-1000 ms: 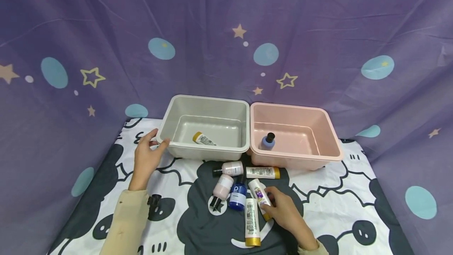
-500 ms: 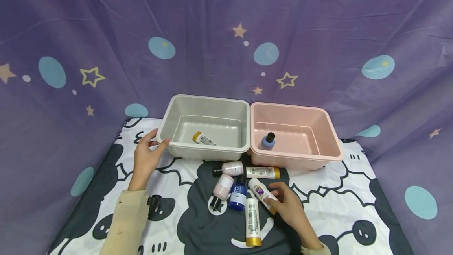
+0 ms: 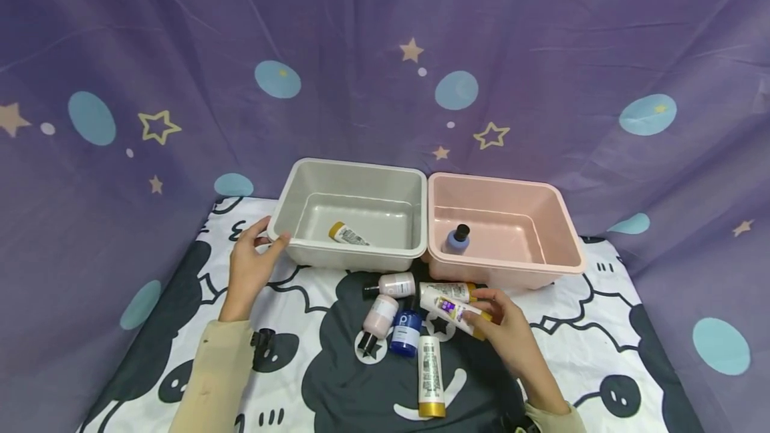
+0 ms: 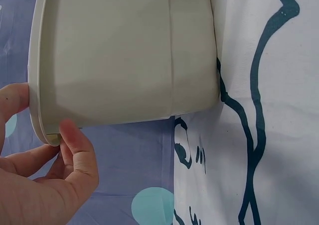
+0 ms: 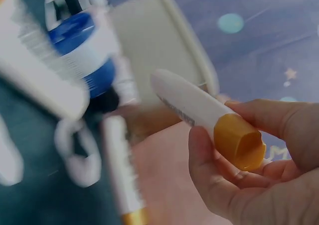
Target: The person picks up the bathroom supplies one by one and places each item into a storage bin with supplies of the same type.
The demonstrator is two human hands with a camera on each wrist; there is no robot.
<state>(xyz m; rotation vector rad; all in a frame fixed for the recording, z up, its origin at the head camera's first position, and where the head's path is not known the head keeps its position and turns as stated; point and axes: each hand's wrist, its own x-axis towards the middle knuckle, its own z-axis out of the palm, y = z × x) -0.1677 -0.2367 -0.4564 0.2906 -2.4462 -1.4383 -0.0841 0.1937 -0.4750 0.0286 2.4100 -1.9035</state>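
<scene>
My right hand (image 3: 510,331) pinches a white squeeze tube (image 3: 442,304) by its gold-cap end. In the right wrist view the tube (image 5: 192,99) slants away from the fingers, cap toward the palm. At the left, my left hand (image 3: 254,274) grips the front left corner of a pale grey plastic tub (image 3: 349,260). The left wrist view shows thumb and fingers around the tub's rim (image 4: 35,60). Inside that tub lies another gold-capped tube (image 3: 349,235). A second tube (image 3: 430,373) lies on the cloth, and one more (image 3: 455,289) is partly hidden behind the held one.
Right of the grey tub stands a pink tub (image 3: 505,274), holding a lilac bottle (image 3: 457,243) with a black cap. On the sheep-print cloth (image 3: 577,346) lie two pale pink bottles (image 3: 380,317) and a blue bottle (image 3: 406,334). A purple curtain (image 3: 361,32) hangs behind.
My right hand has lifted the tube from beside the one lying in front and carried it up and right, tilting it flatter. My left hand has stayed on the grey tub.
</scene>
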